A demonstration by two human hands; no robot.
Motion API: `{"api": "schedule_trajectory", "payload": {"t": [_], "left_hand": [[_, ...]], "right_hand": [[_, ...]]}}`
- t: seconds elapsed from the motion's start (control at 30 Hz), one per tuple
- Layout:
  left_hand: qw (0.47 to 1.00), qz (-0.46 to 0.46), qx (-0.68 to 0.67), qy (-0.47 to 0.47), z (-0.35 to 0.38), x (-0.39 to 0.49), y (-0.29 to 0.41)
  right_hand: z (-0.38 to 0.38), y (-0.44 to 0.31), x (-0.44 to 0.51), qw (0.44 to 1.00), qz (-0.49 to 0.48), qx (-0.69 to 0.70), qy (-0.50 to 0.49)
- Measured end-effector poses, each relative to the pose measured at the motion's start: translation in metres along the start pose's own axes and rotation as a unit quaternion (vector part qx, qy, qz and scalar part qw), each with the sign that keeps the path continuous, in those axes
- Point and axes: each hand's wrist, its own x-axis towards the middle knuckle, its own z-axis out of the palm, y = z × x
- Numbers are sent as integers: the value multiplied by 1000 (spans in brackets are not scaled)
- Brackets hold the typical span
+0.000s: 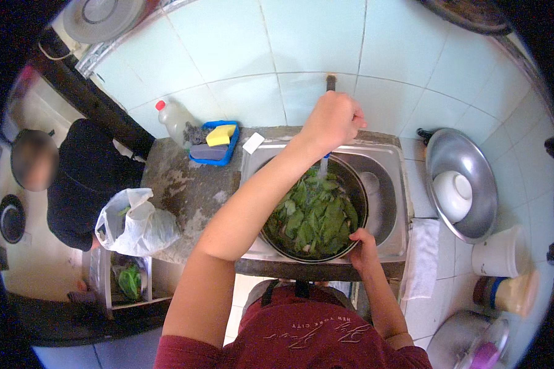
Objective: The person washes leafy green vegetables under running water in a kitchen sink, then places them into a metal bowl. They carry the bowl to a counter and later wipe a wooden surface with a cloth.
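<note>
A round dark-rimmed pot (pixel 367 198) full of green leaves (pixel 316 217) rests over the stainless steel sink (pixel 399 184). Water runs from the wall faucet (pixel 331 83) onto the leaves. My left hand (pixel 334 117) is raised over the faucet, its fingers curled; it hides most of the faucet, and whether it grips the handle cannot be told. My right hand (pixel 364 246) holds the pot's rim at the lower right, thumb over the edge.
Left on the concrete counter (pixel 189 198) are a plastic bottle (pixel 171 117), a blue tray (pixel 233 143) with sponges and a white plastic bag (pixel 138 226). Another person (pixel 87 180) stands far left. To the right are a metal basin (pixel 484 184) with a white bowl (pixel 452 196) and a cloth (pixel 422 258).
</note>
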Motion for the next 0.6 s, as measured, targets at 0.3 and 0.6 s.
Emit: {"api": "schedule_trajectory", "payload": {"t": [0.3, 0.6], "left_hand": [[1000, -16, -24, -12, -1, -1, 0], [999, -15, -34, -3, 0, -4, -1]], "right_hand": [[2, 1, -2, 1000, 9, -14, 9], [19, 3, -4, 999, -1, 32, 9]]}}
